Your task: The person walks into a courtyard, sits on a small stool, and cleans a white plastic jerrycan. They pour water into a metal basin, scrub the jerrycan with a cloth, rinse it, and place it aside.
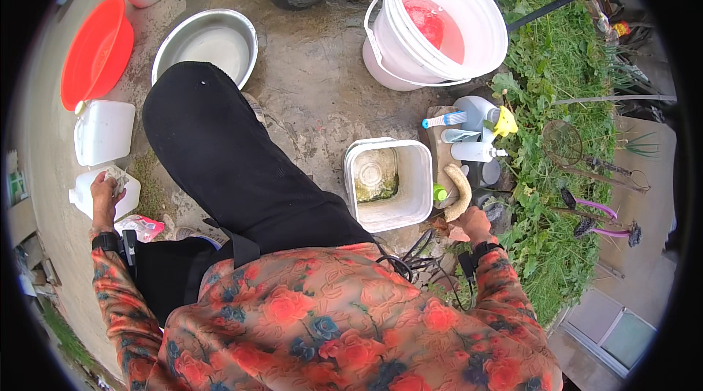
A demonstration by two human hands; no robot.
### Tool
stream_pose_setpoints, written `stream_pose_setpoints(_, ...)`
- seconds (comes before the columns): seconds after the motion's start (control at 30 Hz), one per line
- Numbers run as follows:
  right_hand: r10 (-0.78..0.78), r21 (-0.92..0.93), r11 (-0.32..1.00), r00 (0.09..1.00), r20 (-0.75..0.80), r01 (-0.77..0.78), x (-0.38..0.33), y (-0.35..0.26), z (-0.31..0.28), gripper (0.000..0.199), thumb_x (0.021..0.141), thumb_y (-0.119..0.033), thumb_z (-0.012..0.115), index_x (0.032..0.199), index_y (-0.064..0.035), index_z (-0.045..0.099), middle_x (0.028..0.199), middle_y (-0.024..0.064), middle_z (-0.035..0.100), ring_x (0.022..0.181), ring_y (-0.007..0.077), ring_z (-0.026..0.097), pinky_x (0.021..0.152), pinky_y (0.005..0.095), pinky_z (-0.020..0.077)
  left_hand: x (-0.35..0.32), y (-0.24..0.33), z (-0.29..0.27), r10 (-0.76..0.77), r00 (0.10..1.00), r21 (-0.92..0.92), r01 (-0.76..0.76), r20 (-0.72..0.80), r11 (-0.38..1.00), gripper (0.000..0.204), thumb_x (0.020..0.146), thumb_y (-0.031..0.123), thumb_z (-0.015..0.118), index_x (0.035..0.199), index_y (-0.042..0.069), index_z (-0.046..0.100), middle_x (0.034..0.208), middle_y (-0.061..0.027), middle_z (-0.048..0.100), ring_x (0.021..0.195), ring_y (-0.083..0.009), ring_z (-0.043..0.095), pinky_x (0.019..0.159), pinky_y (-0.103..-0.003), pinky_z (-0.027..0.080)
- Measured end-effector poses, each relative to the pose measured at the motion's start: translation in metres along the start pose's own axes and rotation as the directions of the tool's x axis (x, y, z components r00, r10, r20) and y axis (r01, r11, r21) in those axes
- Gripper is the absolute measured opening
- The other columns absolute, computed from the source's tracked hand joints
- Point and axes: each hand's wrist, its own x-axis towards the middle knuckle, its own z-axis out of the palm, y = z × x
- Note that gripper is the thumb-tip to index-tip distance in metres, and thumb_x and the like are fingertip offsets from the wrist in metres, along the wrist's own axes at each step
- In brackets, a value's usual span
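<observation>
At the left, my left hand (pixel 105 197) is closed round a crumpled, greyish-white thing that looks like a rag (pixel 116 177). It is above a white plastic jug (pixel 83 201) lying beside my leg. My right hand (pixel 476 224) is low at the right, its fingers curled down next to the lower end of a curved tan loofah (pixel 459 192). What those fingers hold, if anything, is hidden. Left of the loofah stands a square white bucket (pixel 421 219) with greenish grime inside. A bright green cap or bottle top (pixel 439 192) sits between them.
Beyond the loofah are a blue-and-white brush (pixel 444 120), a white bottle (pixel 472 152) and a yellow-headed spray bottle (pixel 477 110). A big white bucket (pixel 377 61) holds pink liquid. Metal (pixel 250 32), red (pixel 99 54) and black (pixel 293 1) basins stand farther off. Black cables (pixel 417 255) lie near my right arm.
</observation>
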Motion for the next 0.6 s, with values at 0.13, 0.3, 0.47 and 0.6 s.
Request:
stream_pose_setpoints(0.13, 0.351, 0.181, 0.931, 0.911, -0.217, -0.316, -0.023, 0.019, -0.012, 0.030, 0.089, -0.029, 0.057, 0.103, -0.0033, 0.058, 0.100, 0.0230, 0.067, 0.089, 0.0392, 0.068, 0.074, 0.0465, 0.0558, -0.004, 0.004, -0.008, -0.003, 1.000, 0.052, 0.004, -0.019, 0.999, 0.038, 0.081, 0.002, 0.048, 0.117, 0.006, 0.057, 0.099, -0.0064, 0.065, 0.085, -0.0191, 0.065, 0.068, -0.035, 0.058)
stream_pose_setpoints(0.3, 0.438, 0.399, 0.852, 0.880, -0.185, -0.340, -0.003, 0.061, 0.007, 0.048, 0.088, -0.026, 0.061, 0.126, -0.0041, 0.042, 0.105, 0.0288, 0.063, 0.106, 0.0454, 0.060, 0.091, 0.0518, 0.0481, -0.021, 0.017, -0.011, 0.018, 1.000, 0.053, -0.018, -0.014, 0.998, 0.038, 0.081, 0.002, 0.048, 0.118, 0.006, 0.057, 0.099, -0.0067, 0.065, 0.085, -0.0195, 0.066, 0.067, -0.036, 0.059)
stream_pose_setpoints(0.47, 0.467, 0.614, 0.687, 0.884, 0.036, -0.388, 0.043, 0.088, 0.042, 0.049, 0.086, -0.024, 0.063, 0.127, -0.0049, 0.044, 0.115, 0.0324, 0.061, 0.110, 0.0497, 0.056, 0.096, 0.0504, 0.0443, -0.037, 0.024, -0.008, 0.030, 0.996, 0.058, -0.025, -0.079, 0.998, 0.037, 0.081, 0.001, 0.048, 0.117, 0.006, 0.057, 0.098, -0.0065, 0.065, 0.084, -0.0197, 0.066, 0.067, -0.038, 0.058)
stream_pose_setpoints(0.6, 0.420, 0.429, 0.835, 0.903, -0.090, -0.345, 0.032, 0.086, 0.028, 0.039, 0.082, -0.025, 0.067, 0.101, 0.0078, 0.058, 0.105, 0.0308, 0.064, 0.105, 0.0455, 0.060, 0.090, 0.0503, 0.0472, -0.041, 0.024, -0.002, 0.040, 0.995, 0.029, -0.038, -0.095, 0.999, 0.036, 0.083, 0.000, 0.048, 0.118, 0.006, 0.056, 0.099, -0.0076, 0.066, 0.085, -0.0222, 0.067, 0.067, -0.039, 0.058)
